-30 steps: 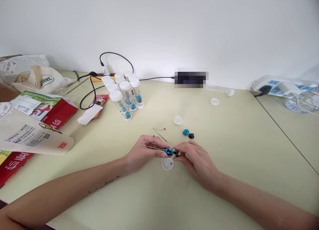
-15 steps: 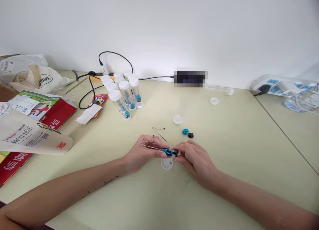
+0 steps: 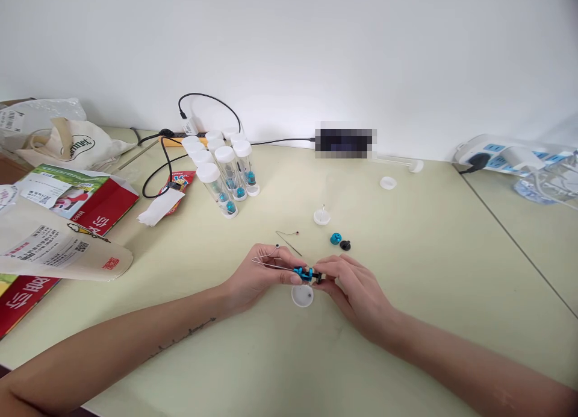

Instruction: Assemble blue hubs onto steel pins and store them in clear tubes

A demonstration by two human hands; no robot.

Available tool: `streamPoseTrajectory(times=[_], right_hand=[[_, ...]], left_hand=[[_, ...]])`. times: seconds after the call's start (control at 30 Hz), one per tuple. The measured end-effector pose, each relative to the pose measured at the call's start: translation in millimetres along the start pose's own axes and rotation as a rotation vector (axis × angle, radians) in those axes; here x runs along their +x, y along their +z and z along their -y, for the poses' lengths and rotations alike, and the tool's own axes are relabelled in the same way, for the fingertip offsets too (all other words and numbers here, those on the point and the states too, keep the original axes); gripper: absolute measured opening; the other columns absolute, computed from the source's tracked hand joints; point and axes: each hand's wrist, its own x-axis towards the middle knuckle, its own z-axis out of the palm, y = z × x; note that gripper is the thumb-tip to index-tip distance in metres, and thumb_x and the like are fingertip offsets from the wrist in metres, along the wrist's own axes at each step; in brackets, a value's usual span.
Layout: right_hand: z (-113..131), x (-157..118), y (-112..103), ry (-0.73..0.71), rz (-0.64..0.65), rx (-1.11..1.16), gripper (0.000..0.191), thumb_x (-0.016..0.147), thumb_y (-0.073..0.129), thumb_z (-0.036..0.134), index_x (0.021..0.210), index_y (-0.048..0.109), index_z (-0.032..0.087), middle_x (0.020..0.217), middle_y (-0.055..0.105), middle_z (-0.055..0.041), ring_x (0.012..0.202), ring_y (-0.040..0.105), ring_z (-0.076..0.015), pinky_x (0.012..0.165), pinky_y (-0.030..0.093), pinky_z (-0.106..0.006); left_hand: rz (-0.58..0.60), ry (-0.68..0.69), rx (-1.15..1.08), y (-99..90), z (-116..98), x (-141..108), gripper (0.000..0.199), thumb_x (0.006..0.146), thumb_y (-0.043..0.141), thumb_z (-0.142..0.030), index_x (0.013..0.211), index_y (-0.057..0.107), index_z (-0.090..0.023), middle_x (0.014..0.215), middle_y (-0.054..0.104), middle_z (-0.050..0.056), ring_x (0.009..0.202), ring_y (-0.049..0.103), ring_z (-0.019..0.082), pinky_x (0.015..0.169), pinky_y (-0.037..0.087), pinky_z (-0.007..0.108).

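Observation:
Between thumb and fingers, my left hand (image 3: 259,275) pinches a small blue metal part (image 3: 303,273) with a bent thin wire (image 3: 266,263) reaching out to the left. My right hand (image 3: 359,287) has its fingertips closed on the black piece (image 3: 317,278) at the right end of that part. Just below the fingers lies a white cap (image 3: 302,296) with a small dark bit in it. Beyond the hands are another bent wire (image 3: 289,242), a blue knob (image 3: 335,238), a black knob (image 3: 345,245) and a white cap with a pin (image 3: 322,216).
Several clear tubes with white lids (image 3: 226,185) stand at the back left. A plastic cup (image 3: 67,248), printed packaging (image 3: 81,194) and a cloth bag (image 3: 76,146) fill the left side. A power strip (image 3: 506,155) is at the far right, a pixelated dark device (image 3: 345,143) by the wall.
Both hands stay nearly in place. The right fingertips have shifted slightly around the black piece, and the wire in my left hand has moved a little to the left.

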Motion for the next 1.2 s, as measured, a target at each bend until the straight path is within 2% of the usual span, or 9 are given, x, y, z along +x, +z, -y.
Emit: streamPoseTrajectory(times=[0.07, 0.17, 0.27, 0.4, 0.57, 0.63, 0.8, 1.0, 1.2], right_hand=[[-0.4, -0.5, 0.6, -0.008, -0.003, 0.004, 0.007, 0.096, 0.042, 0.023, 0.098, 0.048, 0.019, 0.08, 0.064, -0.0013, 0.064, 0.054, -0.0113, 0.061, 0.036, -0.026], [-0.6, -1.4, -1.1, -0.005, 0.015, 0.015, 0.025, 0.098, 0.034, 0.033, 0.085, 0.049, 0.018, 0.067, 0.059, -0.0003, 0.055, 0.045, -0.0112, 0.058, 0.034, -0.026], [-0.7, -1.7, -2.9, -0.008, 0.043, 0.03, 0.033, 0.099, 0.027, 0.033, 0.077, 0.046, 0.018, 0.063, 0.055, 0.0002, 0.053, 0.039, -0.011, 0.057, 0.032, -0.026], [-0.8, -1.0, -1.2, -0.001, 0.036, 0.018, 0.029, 0.099, 0.031, 0.033, 0.079, 0.046, 0.018, 0.064, 0.054, 0.0009, 0.054, 0.041, -0.0109, 0.058, 0.033, -0.026], [-1.2, -2.1, 3.1, 0.004, -0.028, -0.014, 0.004, 0.095, 0.044, 0.022, 0.094, 0.047, 0.019, 0.077, 0.062, -0.0004, 0.065, 0.052, -0.0112, 0.063, 0.036, -0.025], [-1.4, -2.6, 2.4, 0.003, -0.023, -0.006, 0.008, 0.095, 0.044, 0.025, 0.091, 0.048, 0.019, 0.074, 0.061, -0.0002, 0.063, 0.05, -0.0113, 0.062, 0.036, -0.025], [-0.3, -1.4, -2.3, -0.012, 0.046, 0.019, 0.032, 0.099, 0.027, 0.033, 0.076, 0.045, 0.019, 0.062, 0.053, 0.0005, 0.053, 0.04, -0.0113, 0.058, 0.033, -0.027], [-0.4, 0.0, -0.8, 0.015, 0.007, 0.007, 0.011, 0.095, 0.044, 0.029, 0.092, 0.048, 0.019, 0.075, 0.061, -0.0007, 0.063, 0.05, -0.0113, 0.062, 0.036, -0.025], [-1.3, 0.6, -1.9, -0.006, 0.058, 0.028, 0.034, 0.099, 0.026, 0.033, 0.076, 0.045, 0.019, 0.062, 0.052, 0.0007, 0.053, 0.039, -0.0113, 0.058, 0.033, -0.027]], left_hand=[[0.008, 0.003, 0.0, -0.5, 0.1, 0.2, 0.017, 0.063, 0.077, -0.011, 0.079, 0.074, -0.017, 0.076, 0.066, 0.001, 0.076, 0.063, 0.013, 0.071, 0.049, 0.024], [0.019, -0.001, 0.011, -0.9, 0.8, 0.3, 0.018, 0.063, 0.077, -0.01, 0.079, 0.074, -0.017, 0.077, 0.065, 0.001, 0.075, 0.063, 0.012, 0.069, 0.049, 0.024], [0.015, -0.013, 0.022, -0.7, 1.4, -0.1, 0.019, 0.061, 0.078, -0.01, 0.078, 0.074, -0.018, 0.076, 0.064, 0.0, 0.073, 0.062, 0.012, 0.067, 0.049, 0.022], [0.016, -0.009, 0.022, -0.1, 0.8, -0.1, 0.019, 0.062, 0.078, -0.01, 0.078, 0.074, -0.018, 0.075, 0.063, 0.0, 0.074, 0.062, 0.012, 0.068, 0.049, 0.022], [0.013, 0.006, 0.01, 0.4, -0.1, 0.0, 0.017, 0.064, 0.076, -0.01, 0.079, 0.074, -0.017, 0.077, 0.065, 0.001, 0.077, 0.063, 0.013, 0.072, 0.049, 0.024], [0.014, 0.007, 0.008, 0.4, 0.1, -0.2, 0.017, 0.064, 0.076, -0.01, 0.079, 0.074, -0.017, 0.077, 0.065, 0.002, 0.076, 0.063, 0.013, 0.071, 0.049, 0.024], [0.017, -0.017, 0.013, 0.3, 0.4, -0.5, 0.02, 0.06, 0.078, -0.009, 0.078, 0.074, -0.017, 0.075, 0.064, 0.0, 0.074, 0.063, 0.013, 0.068, 0.049, 0.023], [0.009, 0.006, 0.003, 0.3, -0.7, 0.1, 0.017, 0.064, 0.076, -0.011, 0.079, 0.074, -0.017, 0.076, 0.065, 0.001, 0.076, 0.063, 0.013, 0.071, 0.049, 0.024], [0.014, -0.013, 0.023, -0.3, 0.9, -0.5, 0.02, 0.06, 0.078, -0.01, 0.078, 0.074, -0.017, 0.075, 0.063, 0.001, 0.073, 0.063, 0.013, 0.067, 0.05, 0.023]])
